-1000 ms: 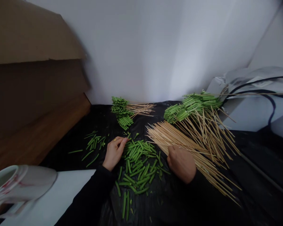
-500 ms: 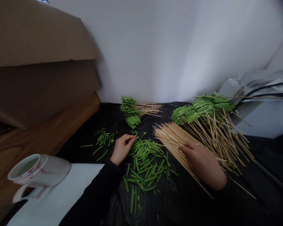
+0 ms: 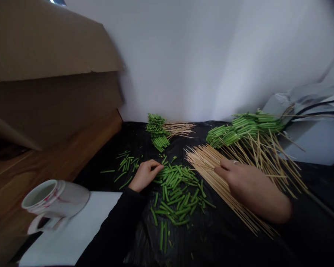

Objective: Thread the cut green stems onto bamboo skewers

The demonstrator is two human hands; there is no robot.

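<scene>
Cut green bean pieces (image 3: pixel 180 193) lie in a loose pile on black plastic sheeting (image 3: pixel 139 237). My left hand (image 3: pixel 146 173) is at the pile's upper left edge, thumb and fingertips pinched together; whatever is between them is hidden. To the right, a fanned layer of bare bamboo skewers (image 3: pixel 203 157) slants across the sheeting. My right hand (image 3: pixel 247 185) is over these skewers with its fingers closed. One thin skewer (image 3: pixel 277 176) appears to run crosswise under that hand, its far end showing at the right.
Skewered beans sit in a small stack (image 3: pixel 157 129) at the back and a larger stack (image 3: pixel 245 128) at back right. Scattered bean bits (image 3: pixel 126 163) lie left. A mug (image 3: pixel 58 200) stands on a white surface (image 3: pixel 75 233). A cardboard box (image 3: pixel 55 74) and a wall (image 3: pixel 183 59) bound the area.
The view has shifted slightly, so the scene sits further right. My right hand has moved a little to the right over the skewers; my left hand stays by the bean pile.
</scene>
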